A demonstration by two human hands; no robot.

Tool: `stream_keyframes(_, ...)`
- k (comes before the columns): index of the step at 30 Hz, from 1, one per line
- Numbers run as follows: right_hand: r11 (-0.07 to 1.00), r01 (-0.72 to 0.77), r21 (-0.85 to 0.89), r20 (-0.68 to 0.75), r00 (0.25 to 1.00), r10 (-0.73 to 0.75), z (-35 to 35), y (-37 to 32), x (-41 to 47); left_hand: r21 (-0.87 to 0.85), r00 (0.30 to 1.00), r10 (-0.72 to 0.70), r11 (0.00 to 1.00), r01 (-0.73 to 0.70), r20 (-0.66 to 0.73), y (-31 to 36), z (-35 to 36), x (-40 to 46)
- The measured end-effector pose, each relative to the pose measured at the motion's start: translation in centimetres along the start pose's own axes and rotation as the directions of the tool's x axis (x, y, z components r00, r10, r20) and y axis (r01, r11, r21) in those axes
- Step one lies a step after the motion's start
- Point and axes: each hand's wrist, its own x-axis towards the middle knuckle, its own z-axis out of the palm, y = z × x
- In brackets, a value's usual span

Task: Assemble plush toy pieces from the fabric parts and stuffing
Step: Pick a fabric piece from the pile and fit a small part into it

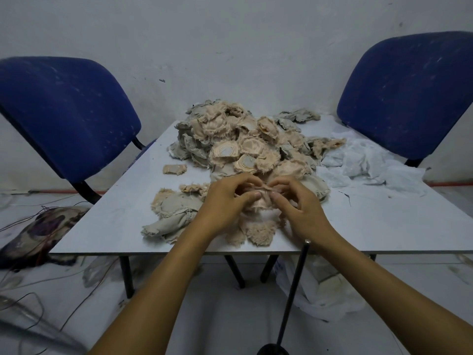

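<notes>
Nearest the camera a black rod [294,295] stands up from a round base just in front of the table [115,221], right under the person's right forearm, so it's close to the elbow if that arm swings.

On the table's near side, both hands meet over 1 small peach fabric piece [258,201]. The left hand [225,201] has its fingers curled in and pinches the piece's left edge, and the right hand [299,203] pinches the right edge the same way, thumbs nearly touching. Looks like the person is opening or turning the piece out, though the fingers hide what exactly is going on at the seam. To do it well, probably keep both pinches close to the opening and work round it bit by bit, since the frayed edges look like they'd pull apart if yanked.

Just under the hands lie fluffy peach pieces [258,234], and to the left a grey piece [174,216], so the finished ones seem to collect here.

Further back sits the big heap of peach and grey parts [243,142], with white stuffing [363,160] beside it on the right, well within reach.

Behind the table are 2 blue chairs [64,106] against the wall.
</notes>
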Motion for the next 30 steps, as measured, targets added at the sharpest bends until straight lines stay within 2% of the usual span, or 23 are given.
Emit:
stream_keyframes(6, 0.996, 0.051, -0.075, 0.079, 0.996, -0.046, -0.16, -0.20, -0.08, -0.213, 0.997, -0.064, 0.976, 0.052, -0.049, -0.01, 0.05, 0.02)
stream_keyframes(9, 1.000, -0.001, -0.009, 0.066, 0.998, 0.002, -0.25, -0.09, -0.07, -0.236, 0.996, -0.084, 0.969, 0.075, -0.028, -0.03, 0.25, 0.08)
stream_keyframes(12, 0.983, -0.097, 0.154, 0.042, 0.995, 0.091, -0.15, -0.10, 0.12, -0.277, 0.995, -0.097, 0.955, 0.101, 0.026, -0.13, 0.41, 0.26)
stream_keyframes(14, 0.958, -0.166, 0.234, 0.021, 0.986, 0.165, -0.20, -0.06, 0.21, -0.264, 0.993, -0.090, 0.958, 0.109, 0.081, -0.08, 0.43, 0.26)
stream_keyframes(16, 0.949, -0.196, 0.248, 0.011, 0.980, 0.199, -0.38, 0.06, 0.21, -0.180, 0.993, -0.066, 0.980, 0.082, 0.095, -0.10, 0.48, 0.16)
stream_keyframes(19, 0.943, -0.201, 0.265, 0.034, 0.979, 0.199, -0.44, 0.00, 0.08, -0.040, 1.000, 0.000, 0.999, -0.001, -0.012, -0.11, 0.62, 0.09)
stream_keyframes(21, 0.940, -0.188, 0.285, 0.053, 0.982, 0.180, -0.20, -0.15, -0.04, -0.020, 0.998, 0.024, 0.999, -0.025, -0.059, -0.09, 0.61, 0.12)
stream_keyframes(24, 0.919, -0.228, 0.322, 0.050, 0.973, 0.224, 0.10, -0.51, -0.04, -0.050, 0.999, 0.035, 0.998, -0.035, -0.010, 0.13, 0.55, 0.01)
stream_keyframes(28, 0.848, -0.317, 0.425, 0.054, 0.944, 0.326, 0.04, -0.74, 0.19, -0.043, 0.984, 0.154, 0.988, -0.150, 0.095, 0.64, 0.71, -0.16)
stream_keyframes(30, 0.838, -0.338, 0.428, 0.074, 0.938, 0.340, 0.00, -0.59, 0.22, -0.003, 0.968, 0.229, 0.973, -0.230, 0.101, 0.60, 0.91, -0.07)
